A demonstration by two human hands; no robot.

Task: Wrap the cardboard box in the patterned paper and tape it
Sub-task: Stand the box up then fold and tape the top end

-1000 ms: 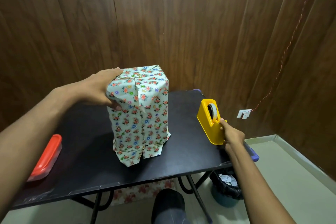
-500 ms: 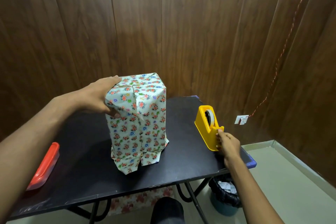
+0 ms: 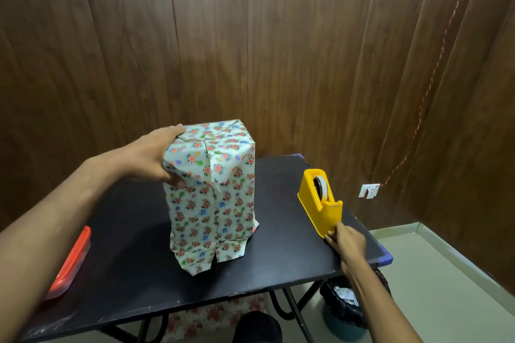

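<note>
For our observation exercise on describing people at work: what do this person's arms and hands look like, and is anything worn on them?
Both arms are bare from the frame edge to the fingers: no sleeves show. The left hand and right hand carry no gloves, and no rings, watch or bracelet can be seen. Both forearms are slender. No markings are visible on them.

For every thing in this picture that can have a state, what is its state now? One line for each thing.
wrapped box: upright on the table, covered in floral paper, top flaps folded, bottom flaps loose
left hand: grips the box's upper left corner
right hand: pinches at the dispenser's near end
tape dispenser: standing on the table, roll loaded
red container: lid on, at the table's left edge
bin: lined, some rubbish inside
</note>
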